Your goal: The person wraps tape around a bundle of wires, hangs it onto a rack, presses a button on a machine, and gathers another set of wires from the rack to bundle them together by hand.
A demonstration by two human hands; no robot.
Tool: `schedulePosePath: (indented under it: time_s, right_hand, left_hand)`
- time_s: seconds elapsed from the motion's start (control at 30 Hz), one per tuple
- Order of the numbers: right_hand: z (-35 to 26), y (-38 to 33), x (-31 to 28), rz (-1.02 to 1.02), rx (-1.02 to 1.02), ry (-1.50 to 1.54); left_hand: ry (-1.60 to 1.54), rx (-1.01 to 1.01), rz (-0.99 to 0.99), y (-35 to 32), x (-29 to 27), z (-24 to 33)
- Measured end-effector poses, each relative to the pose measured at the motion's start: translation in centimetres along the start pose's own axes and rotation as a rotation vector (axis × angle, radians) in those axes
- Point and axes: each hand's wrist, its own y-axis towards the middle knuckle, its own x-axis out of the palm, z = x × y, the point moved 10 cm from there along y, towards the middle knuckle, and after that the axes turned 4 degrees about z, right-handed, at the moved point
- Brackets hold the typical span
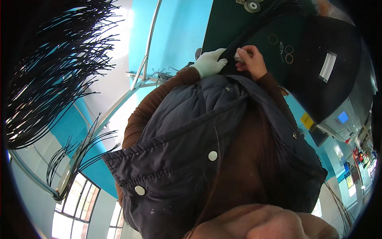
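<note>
My left hand [211,63], in a white glove, is closed around the end of a bundle of thin black cables [248,34]. From that hand the bundle runs away to the far right across a dark green table [223,24]. Just to the right is my bare right hand [253,61], its fingers bent and pinched together on a small pale piece [238,57]. What that piece is, I cannot make out. The two hands are close together in front of my dark padded vest, with a small gap between them.
Thin rings [289,59] lie on the table right of my hands, and a tape roll [252,6] sits at the far edge. A black machine [318,87] with a control panel [342,117] stands right. Many black cables [59,67] hang at left near a metal frame [145,59].
</note>
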Motion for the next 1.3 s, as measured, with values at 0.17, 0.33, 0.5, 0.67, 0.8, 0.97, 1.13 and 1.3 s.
schedulePosePath:
  time_s: [0.17, 0.33, 0.5, 0.67, 0.8, 0.97, 1.13, 1.3]
  right_hand:
    - [-1.7, -0.1, -0.2, -0.023, -0.065, 0.010]
    - [-3.9, -0.5, 1.9, -0.147, -0.262, 0.137]
    - [-4.4, -0.9, -2.7, 0.104, -0.562, -0.076]
    - [0.9, 3.2, -2.1, -0.091, -0.304, 0.005]
    - [-0.3, 3.5, 3.3, -0.583, -0.267, 0.684]
    - [0.7, 4.9, 5.2, -0.859, -0.198, 0.631]
    - [4.1, 6.0, 1.0, -0.261, -0.324, 0.138]
    - [1.5, 1.8, 0.6, -0.202, -0.301, -0.016]
  left_hand:
    - [0.109, -0.131, -0.142, 0.3, 1.1, -0.3]
    - [-0.051, 0.185, -0.106, 1.0, 0.8, 1.2]
    - [-0.567, -0.211, -0.564, -0.7, 2.0, 1.8]
    - [-0.663, -0.194, -0.650, -0.7, 2.2, 2.0]
    - [-0.798, -0.189, -0.739, -1.2, 2.3, 2.9]
    - [-0.866, -0.227, -0.761, -1.1, 1.9, 2.8]
    - [-0.809, -0.264, -0.644, -0.9, 1.6, 1.7]
    - [-0.684, -0.254, -0.461, 0.1, 1.2, 0.9]
